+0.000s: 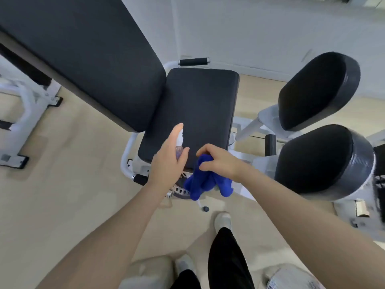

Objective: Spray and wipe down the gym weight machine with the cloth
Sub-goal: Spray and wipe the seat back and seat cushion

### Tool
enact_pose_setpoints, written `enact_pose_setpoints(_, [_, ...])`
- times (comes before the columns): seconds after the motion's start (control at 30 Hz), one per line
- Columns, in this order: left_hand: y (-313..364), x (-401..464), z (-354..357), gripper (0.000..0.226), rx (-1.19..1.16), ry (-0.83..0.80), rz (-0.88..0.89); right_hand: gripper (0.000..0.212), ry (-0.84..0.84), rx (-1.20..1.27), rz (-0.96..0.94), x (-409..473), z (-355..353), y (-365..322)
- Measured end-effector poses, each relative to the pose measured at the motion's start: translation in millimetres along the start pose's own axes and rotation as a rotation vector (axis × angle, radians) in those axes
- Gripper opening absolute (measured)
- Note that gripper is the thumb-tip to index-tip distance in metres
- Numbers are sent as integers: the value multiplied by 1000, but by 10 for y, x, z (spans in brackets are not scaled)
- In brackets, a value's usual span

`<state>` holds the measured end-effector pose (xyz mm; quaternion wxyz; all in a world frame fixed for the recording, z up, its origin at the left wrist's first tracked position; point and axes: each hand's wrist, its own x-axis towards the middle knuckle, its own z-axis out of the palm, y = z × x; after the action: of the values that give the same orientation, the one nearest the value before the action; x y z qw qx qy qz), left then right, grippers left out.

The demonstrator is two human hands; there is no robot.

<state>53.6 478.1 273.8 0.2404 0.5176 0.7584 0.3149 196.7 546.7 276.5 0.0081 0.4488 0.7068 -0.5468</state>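
The weight machine has a black seat pad [198,109] in the middle and a long black back pad [83,55] to its upper left. My left hand [168,161] grips a small clear spray bottle [179,142] at the seat's front edge, with the index finger stretched along its white top. My right hand [218,159] holds a bunched blue cloth [206,182] just right of the bottle, and the cloth hangs below the seat's front edge. Most of the bottle is hidden behind my left hand.
Two round black leg pads [318,88] [323,161] stand on the right on white frame arms. A black-grip handle [194,61] sticks out behind the seat. A white frame [23,105] stands at left on the beige floor. My feet [223,221] are below the seat.
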Motion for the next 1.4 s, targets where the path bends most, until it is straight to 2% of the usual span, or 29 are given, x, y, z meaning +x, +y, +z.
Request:
enact_pose_setpoints(0.07, [-2, 229, -136, 55, 237, 44, 9, 35, 43, -3, 38, 201, -212, -73])
enact_pose_setpoints(0.17, [-14, 643, -350, 55, 480, 138, 0, 4, 262, -161, 4, 697, -539, -231])
enact_pose_setpoints(0.23, [-43, 846, -446, 55, 541, 148, -19, 15, 361, -70, -30, 947, -693, -327])
enact_pose_setpoints(0.37, [-15, 1268, -610, 70, 766, 261, -9, 15, 322, 215, -101, 1410, -947, -636])
enact_pose_setpoints(0.43, [54, 1503, -732, 71, 850, 190, -177, 11, 237, 207, -218, 1612, -1040, -862])
enact_pose_setpoints(0.53, [149, 1786, -908, 68, 852, 178, -360, 16, 173, 212, -366, 1875, -1134, -1172])
enact_pose_setpoints(0.67, [135, 2061, -1077, 68, 917, 205, -396, 27, 42, 333, -302, 2195, -1168, -1411])
enact_pose_setpoints(0.8, [126, 2250, -1204, 68, 948, 178, -414, 27, 138, 181, -315, 2354, -1179, -1493])
enact_pose_setpoints(0.97, [45, 2277, -1302, 70, 965, 202, -422, 29, 153, 91, -261, 2392, -1124, -1483])
enact_pose_setpoints(1.17, [172, 2279, -1499, 62, 1029, 212, -331, 27, 185, 31, -195, 2366, -1092, -1481])
enact_pose_setpoints(1.27, [154, 2268, -1302, 79, 1018, 112, -332, 25, 204, 59, -151, 2326, -1147, -1333])
enact_pose_setpoints(1.4, [-45, 2131, -905, 84, 911, -51, -494, 23, 190, 33, -87, 2284, -1220, -1040])
